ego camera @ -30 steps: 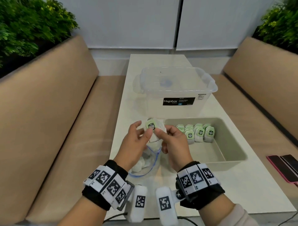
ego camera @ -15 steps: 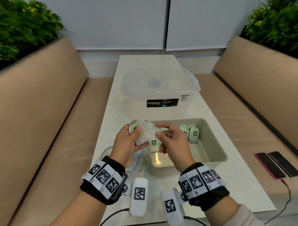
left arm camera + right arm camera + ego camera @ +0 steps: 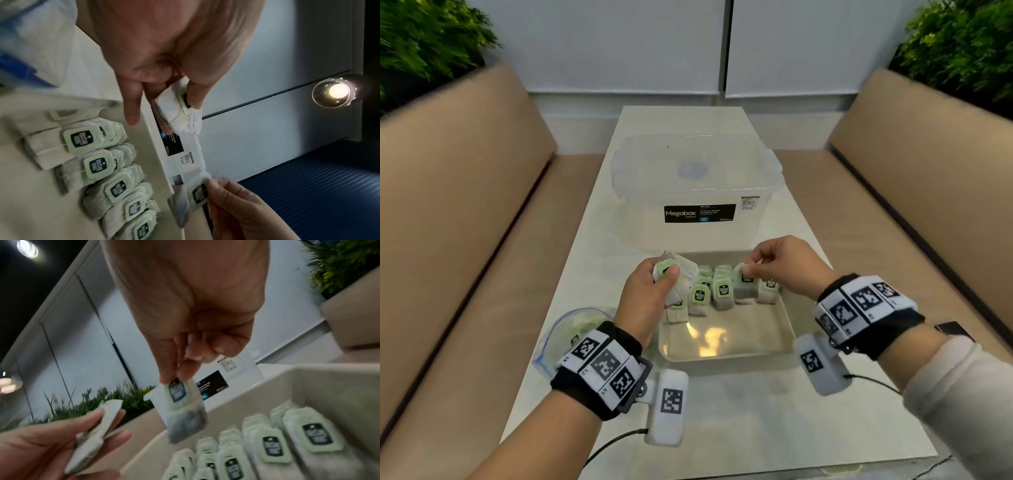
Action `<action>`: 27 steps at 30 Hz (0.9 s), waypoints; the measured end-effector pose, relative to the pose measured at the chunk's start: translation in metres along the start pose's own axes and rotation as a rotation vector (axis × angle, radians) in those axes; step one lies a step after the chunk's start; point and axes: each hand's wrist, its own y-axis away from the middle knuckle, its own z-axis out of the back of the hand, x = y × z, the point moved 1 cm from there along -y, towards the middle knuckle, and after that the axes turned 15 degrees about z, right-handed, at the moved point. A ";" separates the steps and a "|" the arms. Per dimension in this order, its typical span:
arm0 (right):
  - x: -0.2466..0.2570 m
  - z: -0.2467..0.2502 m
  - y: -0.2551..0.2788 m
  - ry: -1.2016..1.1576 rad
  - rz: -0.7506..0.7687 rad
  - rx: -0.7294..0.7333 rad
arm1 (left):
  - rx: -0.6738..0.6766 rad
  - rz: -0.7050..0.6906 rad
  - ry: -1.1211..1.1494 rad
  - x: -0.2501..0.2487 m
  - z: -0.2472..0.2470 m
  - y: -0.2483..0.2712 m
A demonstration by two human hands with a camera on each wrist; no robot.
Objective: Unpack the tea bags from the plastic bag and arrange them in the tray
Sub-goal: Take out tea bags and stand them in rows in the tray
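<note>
My left hand (image 3: 659, 282) grips a small stack of tea bags (image 3: 671, 274) above the beige tray's (image 3: 729, 353) left far corner; the same stack (image 3: 174, 112) shows under my thumb in the left wrist view. My right hand (image 3: 751, 270) pinches one tea bag (image 3: 743, 286) by its green tag over the right end of the rows; it hangs below my fingertips (image 3: 172, 379) as a single bag (image 3: 185, 415). Several tea bags (image 3: 717, 291) stand in rows at the tray's far side. The plastic bag (image 3: 571, 332) lies left of the tray, partly behind my left wrist.
A clear Megabox storage box (image 3: 695, 192) stands just behind the tray. Beige benches (image 3: 465, 222) run along both sides of the white table (image 3: 756, 418). A phone (image 3: 955, 330) lies on the right bench, mostly hidden by my right wrist.
My hands have parted. The right hand carried one tea bag rightward over the tray's rows, while the left hand kept the stack at the tray's left corner.
</note>
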 end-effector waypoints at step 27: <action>-0.034 -0.060 -0.086 0.585 0.110 0.679 | -0.069 0.044 -0.025 0.021 0.003 -0.010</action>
